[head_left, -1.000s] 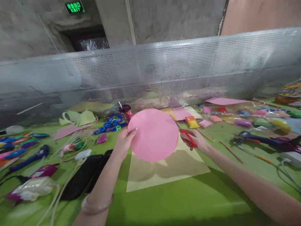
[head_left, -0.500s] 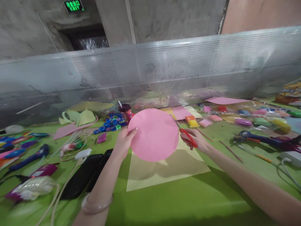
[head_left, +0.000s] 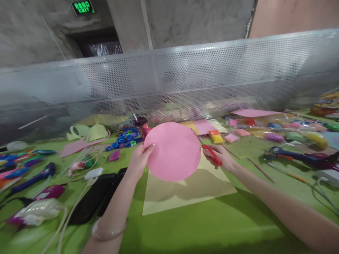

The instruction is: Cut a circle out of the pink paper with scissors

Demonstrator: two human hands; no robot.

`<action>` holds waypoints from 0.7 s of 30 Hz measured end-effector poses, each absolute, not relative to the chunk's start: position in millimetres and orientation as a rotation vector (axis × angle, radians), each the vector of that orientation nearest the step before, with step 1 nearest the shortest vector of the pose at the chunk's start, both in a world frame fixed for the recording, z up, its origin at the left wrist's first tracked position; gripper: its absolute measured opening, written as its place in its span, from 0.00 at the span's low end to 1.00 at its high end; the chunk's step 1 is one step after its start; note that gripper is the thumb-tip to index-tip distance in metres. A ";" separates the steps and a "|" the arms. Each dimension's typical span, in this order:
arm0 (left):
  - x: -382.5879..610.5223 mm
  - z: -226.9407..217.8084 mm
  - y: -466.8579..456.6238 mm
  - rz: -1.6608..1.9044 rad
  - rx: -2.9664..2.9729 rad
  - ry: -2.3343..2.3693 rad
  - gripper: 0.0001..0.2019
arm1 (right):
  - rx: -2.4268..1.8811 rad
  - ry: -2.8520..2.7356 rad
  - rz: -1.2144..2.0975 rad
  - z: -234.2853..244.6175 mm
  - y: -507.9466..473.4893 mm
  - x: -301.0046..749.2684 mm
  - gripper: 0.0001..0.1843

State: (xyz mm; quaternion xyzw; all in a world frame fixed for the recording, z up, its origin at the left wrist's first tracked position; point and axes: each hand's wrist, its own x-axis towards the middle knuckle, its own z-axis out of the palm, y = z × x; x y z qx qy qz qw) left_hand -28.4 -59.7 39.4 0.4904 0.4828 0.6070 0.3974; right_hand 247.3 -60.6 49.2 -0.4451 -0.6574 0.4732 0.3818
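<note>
My left hand [head_left: 140,159] pinches the left edge of a round pink paper disc [head_left: 173,151] and holds it up above the green table [head_left: 201,225]. My right hand [head_left: 221,157] grips red-handled scissors [head_left: 208,149] at the disc's right edge, blades pointing up and left. A pale yellow sheet [head_left: 185,192] lies flat on the table under the disc. A bracelet sits on my left wrist.
A perforated metal screen [head_left: 185,77] runs along the table's back. Glue guns [head_left: 31,178], cables and a black case [head_left: 92,199] lie at left. Blue rings [head_left: 125,139] and a dark cup [head_left: 141,126] stand behind the disc. Coloured clay packs [head_left: 291,135] and another glue gun [head_left: 293,156] fill the right.
</note>
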 end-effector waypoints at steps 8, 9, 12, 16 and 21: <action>-34.3 37.2 -56.5 1.599 1.257 1.268 0.21 | -1.132 -1.717 1.217 46.2 -58.6 248.1 0.17; -35.1 36.7 -55.8 1.601 1.259 1.268 0.20 | -1.133 -1.721 1.211 46.0 -58.7 247.9 0.18; -36.2 35.7 -54.6 1.605 1.268 1.264 0.20 | -1.146 -1.725 1.191 46.8 -59.5 247.0 0.18; -35.8 36.0 -54.9 1.597 1.271 1.256 0.22 | -1.160 -1.713 1.170 48.9 -60.4 246.6 0.18; -34.3 37.3 -56.6 1.560 1.280 1.279 0.22 | -1.126 -1.701 1.194 50.4 -60.5 247.3 0.18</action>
